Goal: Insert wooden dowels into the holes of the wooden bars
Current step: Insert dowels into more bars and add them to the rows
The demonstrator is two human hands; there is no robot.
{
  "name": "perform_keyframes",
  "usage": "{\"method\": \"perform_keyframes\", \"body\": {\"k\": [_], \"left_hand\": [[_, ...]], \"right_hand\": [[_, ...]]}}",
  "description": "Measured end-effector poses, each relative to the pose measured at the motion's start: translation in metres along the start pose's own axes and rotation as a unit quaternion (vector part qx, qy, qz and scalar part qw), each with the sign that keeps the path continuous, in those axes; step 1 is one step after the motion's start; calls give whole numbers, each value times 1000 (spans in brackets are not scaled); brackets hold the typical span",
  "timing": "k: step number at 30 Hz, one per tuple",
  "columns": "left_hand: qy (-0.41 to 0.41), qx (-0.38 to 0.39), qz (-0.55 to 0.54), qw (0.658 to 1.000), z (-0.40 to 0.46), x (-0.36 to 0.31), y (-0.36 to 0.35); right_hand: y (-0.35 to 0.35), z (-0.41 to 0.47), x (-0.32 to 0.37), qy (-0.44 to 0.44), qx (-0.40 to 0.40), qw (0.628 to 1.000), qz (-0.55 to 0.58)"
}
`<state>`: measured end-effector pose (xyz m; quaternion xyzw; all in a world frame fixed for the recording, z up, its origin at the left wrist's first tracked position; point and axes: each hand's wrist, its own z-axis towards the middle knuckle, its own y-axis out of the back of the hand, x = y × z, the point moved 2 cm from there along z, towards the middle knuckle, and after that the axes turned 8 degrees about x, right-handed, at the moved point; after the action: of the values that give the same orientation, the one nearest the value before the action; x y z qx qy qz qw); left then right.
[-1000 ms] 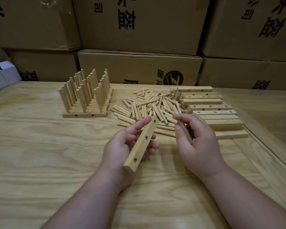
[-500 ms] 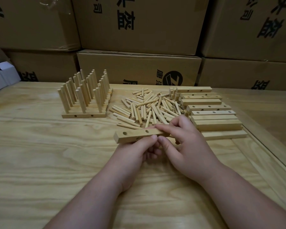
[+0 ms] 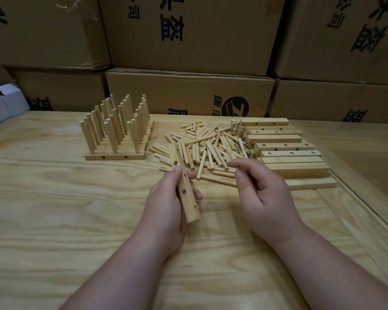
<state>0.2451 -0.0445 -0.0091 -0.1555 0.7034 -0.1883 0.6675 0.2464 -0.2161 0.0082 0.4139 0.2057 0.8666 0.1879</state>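
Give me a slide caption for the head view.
Left hand grips a pale, drilled wooden bar; right hand hovers over loose dowels.

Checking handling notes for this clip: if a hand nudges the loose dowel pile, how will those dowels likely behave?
The loose dowels look round and smooth, so they would probably roll and scatter. They lie criss-crossed, so neighbours would likely shift together. Thin plain wood suggests light, stiff pieces.

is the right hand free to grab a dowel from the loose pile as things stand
Probably yes: the right hand holds nothing visible and hovers at the near edge of the loose dowel pile, nothing between them. The left hand holds the bar off to the side.
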Motion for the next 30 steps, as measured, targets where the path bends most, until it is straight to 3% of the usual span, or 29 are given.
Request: {"method": "perform_keyframes", "body": {"k": [7, 12, 17, 25, 30], "left_hand": [[-7, 47, 32, 998, -2, -2, 1], [17, 27, 67, 997, 0, 1, 3], [29, 49, 82, 995, 1, 3, 5], [3, 46, 123, 991, -2, -1, 0], [6, 61, 107, 992, -4, -2, 0]], "right_hand": [[-4, -2, 1, -23, -2, 998, 59], [-1, 0, 8, 25, -30, 999, 17], [-4, -1, 8, 6, 8, 999, 36], [-3, -1, 11, 36, 12, 999, 16], [0, -1, 9, 5, 14, 1000, 10]]}}
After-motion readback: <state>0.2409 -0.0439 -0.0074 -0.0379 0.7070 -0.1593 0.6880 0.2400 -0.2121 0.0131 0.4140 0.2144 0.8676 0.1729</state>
